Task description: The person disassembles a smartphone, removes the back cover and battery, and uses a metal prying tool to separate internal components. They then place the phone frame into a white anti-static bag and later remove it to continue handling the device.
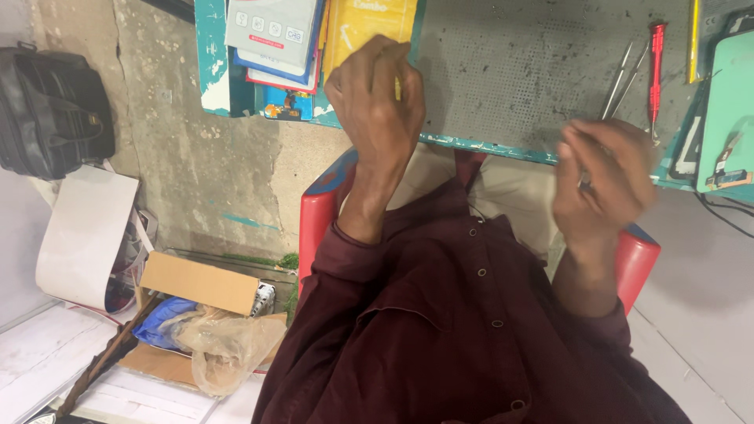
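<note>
My left hand (375, 102) is curled into a fist at the near edge of a grey perforated work mat (510, 71), its knuckles against a yellow packet (369, 23). My right hand (609, 177) is blurred, with its fingers pinched together on a small metal object (585, 185) just off the table's teal edge (487, 147). Metal tweezers (622, 78) and a red screwdriver (657, 67) lie on the mat just beyond the right hand. Both dark red sleeves and my shirt (463, 330) fill the lower middle.
A stack of flat packages (275, 47) lies left of the yellow packet. A pale green board (726, 102) with cables sits at the right. A red chair (318, 220) is under me. An open cardboard box (200, 283), a plastic bag (224, 345) and a black bag (51, 110) are at the left.
</note>
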